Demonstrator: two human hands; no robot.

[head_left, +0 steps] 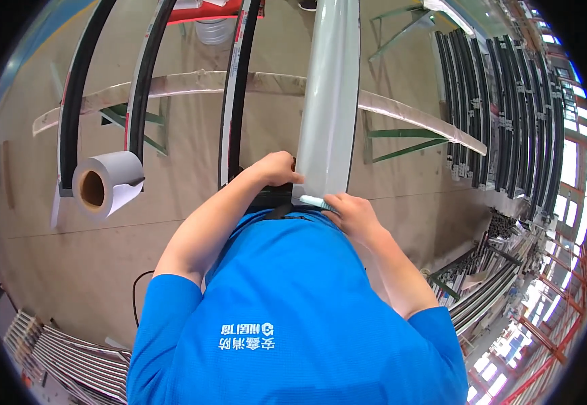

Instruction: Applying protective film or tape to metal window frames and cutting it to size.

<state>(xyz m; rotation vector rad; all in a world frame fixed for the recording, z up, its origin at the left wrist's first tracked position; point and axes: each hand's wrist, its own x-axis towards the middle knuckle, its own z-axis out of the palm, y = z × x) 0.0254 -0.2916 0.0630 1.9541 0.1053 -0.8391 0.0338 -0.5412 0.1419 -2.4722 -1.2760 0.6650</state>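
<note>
A long, wide profile with a glossy pale grey-white surface [330,94] runs away from my waist. At its near end my right hand [353,212] is closed around a slim, pale blue ridged handle [316,202], which looks like a utility knife; no blade can be made out. My left hand [278,169] is curled at the profile's near left edge, thumb and fingertips on or beside it. Whether those fingers pinch the edge of its covering is too small to tell. Left of this hand lies a narrower black profile [236,101] with a pale side strip.
Two more black profiles [146,81] lie farther left across a long wrapped beam [192,82] on green trestle legs [405,133]. A roll of white film [108,183] hangs at the left profiles' near ends. Stacked dark profiles [502,115] stand to the right.
</note>
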